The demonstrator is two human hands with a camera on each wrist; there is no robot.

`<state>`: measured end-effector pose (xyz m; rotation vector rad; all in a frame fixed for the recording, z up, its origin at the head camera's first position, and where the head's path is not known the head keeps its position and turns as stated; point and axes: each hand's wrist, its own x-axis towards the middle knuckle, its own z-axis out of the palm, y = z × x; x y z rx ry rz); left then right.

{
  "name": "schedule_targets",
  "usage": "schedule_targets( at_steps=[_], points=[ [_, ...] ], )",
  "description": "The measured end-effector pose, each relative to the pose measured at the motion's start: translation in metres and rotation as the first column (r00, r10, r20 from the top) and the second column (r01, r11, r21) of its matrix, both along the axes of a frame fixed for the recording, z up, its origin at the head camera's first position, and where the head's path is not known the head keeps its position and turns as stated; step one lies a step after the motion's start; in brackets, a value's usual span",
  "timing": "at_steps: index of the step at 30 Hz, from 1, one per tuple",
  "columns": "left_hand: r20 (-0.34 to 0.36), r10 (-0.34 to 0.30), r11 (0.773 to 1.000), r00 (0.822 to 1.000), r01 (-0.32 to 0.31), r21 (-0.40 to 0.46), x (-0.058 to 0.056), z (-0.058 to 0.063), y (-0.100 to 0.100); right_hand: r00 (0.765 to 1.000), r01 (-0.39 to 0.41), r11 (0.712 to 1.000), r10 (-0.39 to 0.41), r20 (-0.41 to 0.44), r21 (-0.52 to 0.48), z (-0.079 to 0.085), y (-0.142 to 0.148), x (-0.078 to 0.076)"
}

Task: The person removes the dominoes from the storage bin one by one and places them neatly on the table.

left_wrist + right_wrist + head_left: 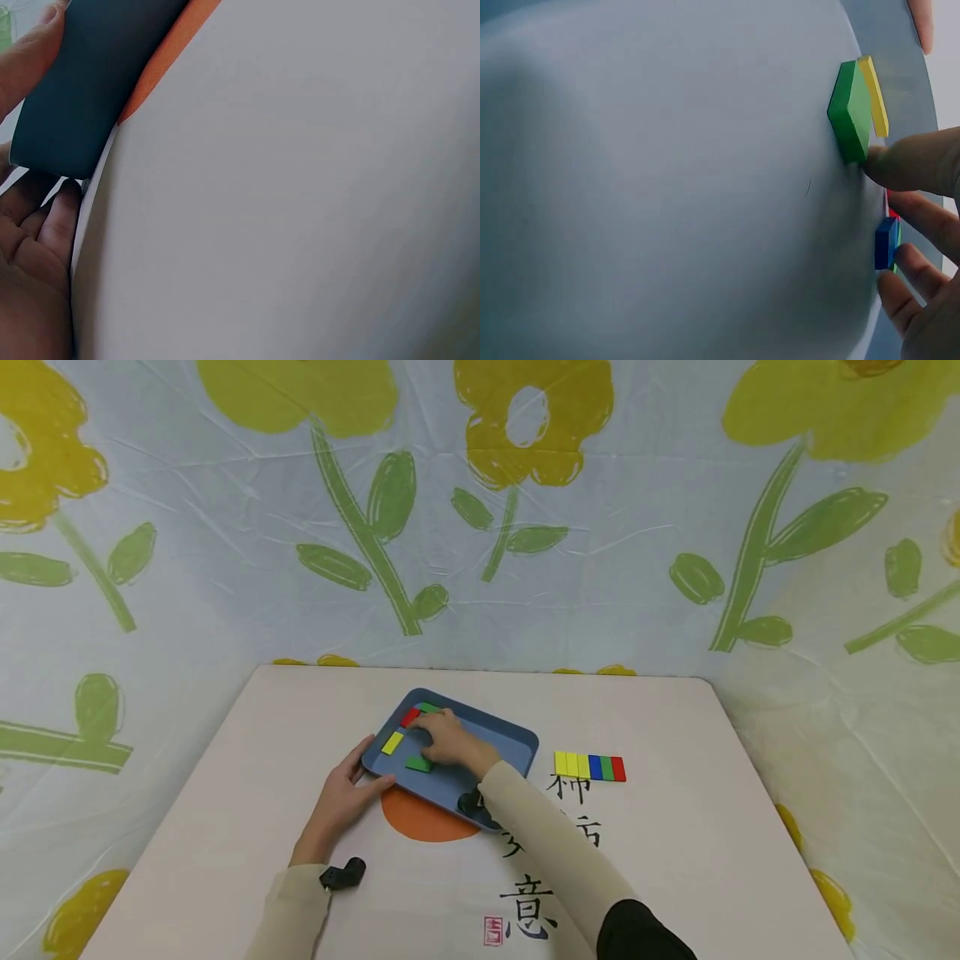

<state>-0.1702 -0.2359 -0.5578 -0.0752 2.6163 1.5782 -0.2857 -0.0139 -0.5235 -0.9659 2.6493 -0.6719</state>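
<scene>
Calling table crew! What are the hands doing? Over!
Left hand: gripping blue tray at a corner. Right hand: among its coloured blocks. In the way: right sleeve, hiding part of the tray.

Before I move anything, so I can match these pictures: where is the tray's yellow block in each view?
Head: yellow block near the left end of the tray.
Left wrist: not in it.
Right wrist: upper right, partly behind the green block.
Shared landmark: the tray.
</scene>
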Motion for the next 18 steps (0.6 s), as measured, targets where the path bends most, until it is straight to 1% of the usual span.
schedule_targets(
  at_steps=[3,6,9,15,18],
  points=[
    [0.004,0.003,1.000,1.000,-0.003,0.002,0.000,0.001,0.001,1.000,0.022,0.999,-0.022,-0.005,-0.030,0.001,0.003,0.000],
    [0.013,0.008,1.000,1.000,-0.008,0.005,-0.001,0.001,0.002,0.999,0.048,0.998,-0.047,0.009,-0.044,0.002,0.006,0.000],
    [0.020,0.012,1.000,1.000,-0.012,0.003,-0.001,0.001,0.001,0.999,0.049,0.997,-0.048,0.023,-0.054,0.002,0.008,0.001],
    [0.017,0.013,1.000,1.000,-0.013,0.004,-0.001,0.000,0.001,0.999,0.027,0.996,-0.024,0.036,-0.081,0.003,0.010,0.002],
    [0.018,0.014,1.000,1.000,-0.014,0.003,0.000,0.000,0.002,0.998,0.042,0.994,-0.038,0.045,-0.098,0.003,0.011,0.002]
  ],
)
